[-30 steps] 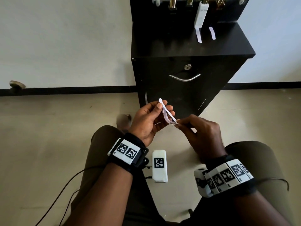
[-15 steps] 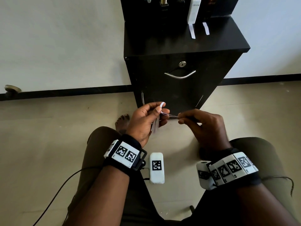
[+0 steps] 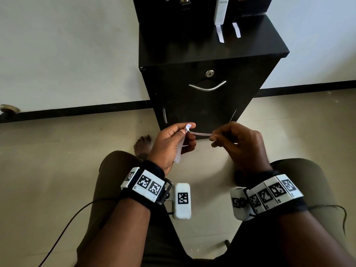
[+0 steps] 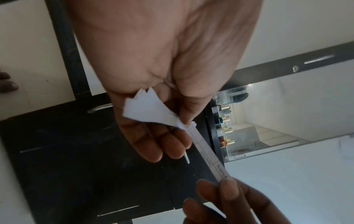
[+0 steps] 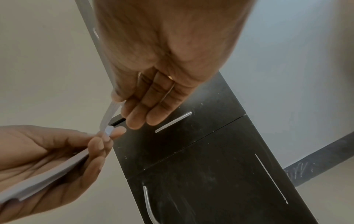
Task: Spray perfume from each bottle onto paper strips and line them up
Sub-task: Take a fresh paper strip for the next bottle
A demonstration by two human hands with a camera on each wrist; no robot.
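Paper, thin and limp: one strip (image 3: 200, 134) pinched at its free end by right hand (image 3: 240, 145), drawn from fanned bundle (image 4: 151, 110) gripped in left hand (image 3: 171, 145). Light, floppy, probably easily creased; best held by an end. Beyond, black cabinet (image 3: 208, 101) with two strips (image 3: 228, 32) before bottles (image 3: 219, 10), pale floor, white wall.

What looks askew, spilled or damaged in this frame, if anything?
Nothing is spilled or damaged. The two strips already laid on the black cabinet lie roughly parallel. The left hand holds a fanned bundle; the right hand pinches one strip.
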